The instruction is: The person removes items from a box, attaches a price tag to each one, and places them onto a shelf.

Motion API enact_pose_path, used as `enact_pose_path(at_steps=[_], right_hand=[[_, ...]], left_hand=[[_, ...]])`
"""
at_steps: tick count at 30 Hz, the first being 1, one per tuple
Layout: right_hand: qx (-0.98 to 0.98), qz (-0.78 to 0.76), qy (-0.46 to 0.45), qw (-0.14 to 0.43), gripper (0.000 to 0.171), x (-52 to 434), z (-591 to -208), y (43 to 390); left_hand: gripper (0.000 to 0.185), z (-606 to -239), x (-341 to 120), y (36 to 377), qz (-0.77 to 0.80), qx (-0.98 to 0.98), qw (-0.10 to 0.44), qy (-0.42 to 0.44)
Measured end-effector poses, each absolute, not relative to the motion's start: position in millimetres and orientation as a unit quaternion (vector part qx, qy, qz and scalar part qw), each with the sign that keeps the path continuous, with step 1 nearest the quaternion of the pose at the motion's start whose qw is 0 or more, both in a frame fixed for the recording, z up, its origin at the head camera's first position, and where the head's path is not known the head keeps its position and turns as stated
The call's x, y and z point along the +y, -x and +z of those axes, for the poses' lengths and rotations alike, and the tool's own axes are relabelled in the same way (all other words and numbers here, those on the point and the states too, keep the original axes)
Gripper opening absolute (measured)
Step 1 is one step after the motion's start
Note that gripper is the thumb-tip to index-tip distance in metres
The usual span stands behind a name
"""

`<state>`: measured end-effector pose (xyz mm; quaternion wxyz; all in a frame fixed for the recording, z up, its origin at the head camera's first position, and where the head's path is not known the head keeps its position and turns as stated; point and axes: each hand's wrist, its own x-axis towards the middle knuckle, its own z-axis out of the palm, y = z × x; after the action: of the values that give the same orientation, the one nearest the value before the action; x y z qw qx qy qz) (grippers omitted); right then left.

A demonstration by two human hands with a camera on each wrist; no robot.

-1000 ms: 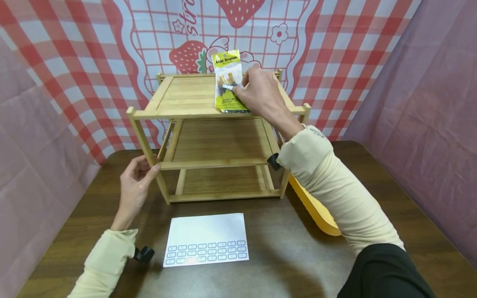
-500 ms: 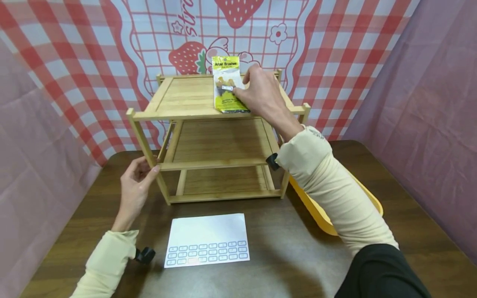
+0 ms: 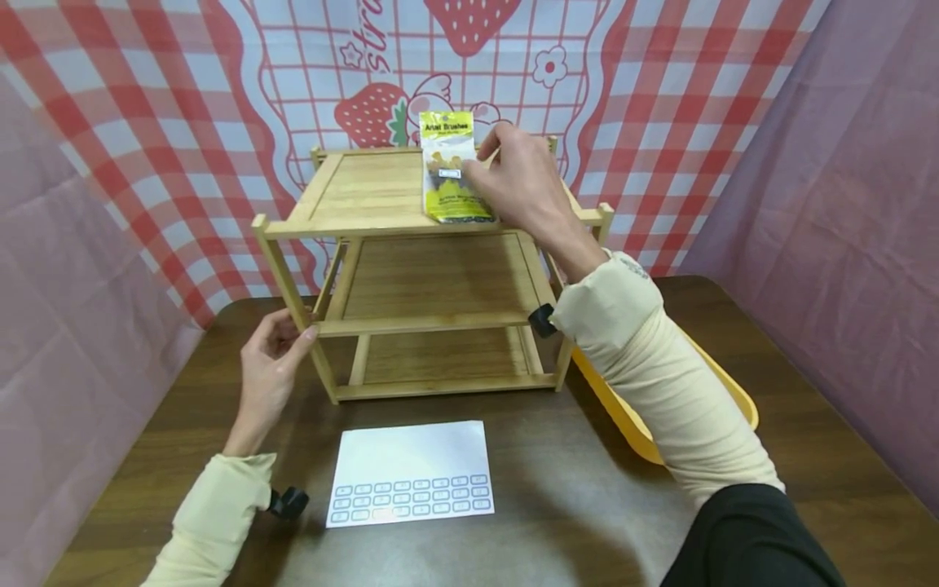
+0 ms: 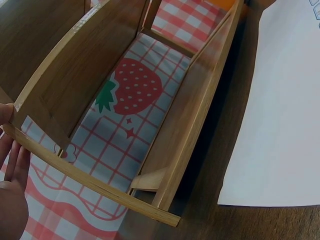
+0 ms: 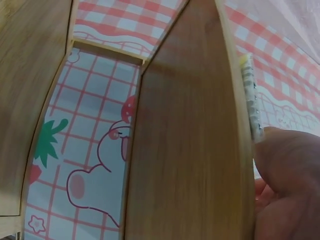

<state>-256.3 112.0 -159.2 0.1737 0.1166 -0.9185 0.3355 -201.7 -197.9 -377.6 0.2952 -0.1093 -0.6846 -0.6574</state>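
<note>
Artist-brushes packet [image 3: 446,152], probably light and slick, wants an edge pinch beside right hand [image 3: 524,179], hold unclear, while left hand [image 3: 269,367] grips rack post [image 3: 279,265].

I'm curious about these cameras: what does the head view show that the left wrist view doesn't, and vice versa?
Only the head view shows the right grip, the brush packet and the pink curtains.

Only the left wrist view shows small four-pointed stars beside a printed strawberry, seen through the wooden rack.

Both share the rack, the left grip on it, the white sheet, the tabletop and the red-and-white cloth. The left wrist view's orange patch may be the head view's yellow tray.
</note>
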Motion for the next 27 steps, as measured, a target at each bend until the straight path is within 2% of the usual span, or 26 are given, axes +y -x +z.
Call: enact_pose_path(at_steps=[6, 15, 27], right_hand=[[-0.902, 0.350, -0.150, 0.202, 0.026, 117, -162, 251], [-0.858, 0.363, -0.220, 0.290, 0.016, 125, -171, 241], [-0.822, 0.373, -0.276, 0.330, 0.015, 136, -184, 215]], left_hand=[[0.028, -378, -197, 201, -0.660, -0.681, 0.298, 0.110], [0.028, -378, -197, 202, -0.659, -0.681, 0.298, 0.112], [0.029, -380, -198, 202, -0.662, -0.678, 0.297, 0.121]])
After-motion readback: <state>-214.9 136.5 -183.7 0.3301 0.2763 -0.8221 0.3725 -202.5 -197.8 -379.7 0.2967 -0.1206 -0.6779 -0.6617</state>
